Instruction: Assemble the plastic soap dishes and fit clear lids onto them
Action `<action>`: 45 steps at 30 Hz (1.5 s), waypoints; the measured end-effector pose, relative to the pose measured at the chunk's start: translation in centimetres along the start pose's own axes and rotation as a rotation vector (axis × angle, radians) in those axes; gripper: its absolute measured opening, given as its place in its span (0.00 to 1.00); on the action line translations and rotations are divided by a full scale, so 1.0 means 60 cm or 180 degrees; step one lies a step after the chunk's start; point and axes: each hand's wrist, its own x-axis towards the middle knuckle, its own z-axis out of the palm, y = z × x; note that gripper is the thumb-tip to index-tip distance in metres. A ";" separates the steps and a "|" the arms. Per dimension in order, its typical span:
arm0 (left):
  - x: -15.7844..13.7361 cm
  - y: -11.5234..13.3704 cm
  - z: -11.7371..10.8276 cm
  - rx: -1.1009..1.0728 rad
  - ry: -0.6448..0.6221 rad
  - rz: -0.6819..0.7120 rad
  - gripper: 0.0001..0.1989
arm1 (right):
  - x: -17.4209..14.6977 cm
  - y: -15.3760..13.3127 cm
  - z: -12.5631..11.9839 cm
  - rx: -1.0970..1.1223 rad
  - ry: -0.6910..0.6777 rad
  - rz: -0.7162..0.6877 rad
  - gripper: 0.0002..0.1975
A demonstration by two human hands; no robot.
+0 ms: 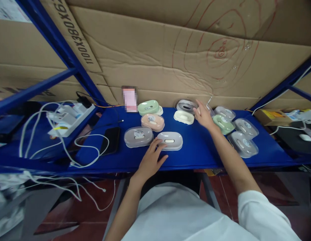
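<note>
My left hand [152, 157] is open, its fingers spread, with the fingertips on the left end of a light grey oval dish [176, 143] that looks like a soap dish. Further back, my right hand [203, 115] reaches to the right end of a darker grey dish [183, 105]; its fingers are apart, the index pointing up. A cream insert [184, 117] lies just in front of that dish. To the left are a grey dish [131, 137] under a clear cover, a pink dish [157, 124] and a green dish [148, 106].
On the right sit several covered dishes, including a green one [224, 124] and a grey one [242, 144]. A black phone [111, 139], white cables [77, 164] and a power strip [72, 118] lie left. A blurred-out phone screen [129, 99] leans against the cardboard wall [135, 50].
</note>
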 end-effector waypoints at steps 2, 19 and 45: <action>-0.004 0.000 0.000 0.0002 -0.0058 -0.0046 0.18 | 0.047 0.023 0.020 -0.0040 -0.0110 0.0224 0.37; -0.011 -0.001 0.003 -0.0066 0.0547 -0.0104 0.07 | -0.024 0.054 -0.047 -0.0130 0.0417 0.0772 0.26; -0.010 -0.019 -0.002 -0.0711 0.0311 -0.0465 0.41 | -0.223 -0.160 0.035 0.0088 -0.1250 -0.2081 0.35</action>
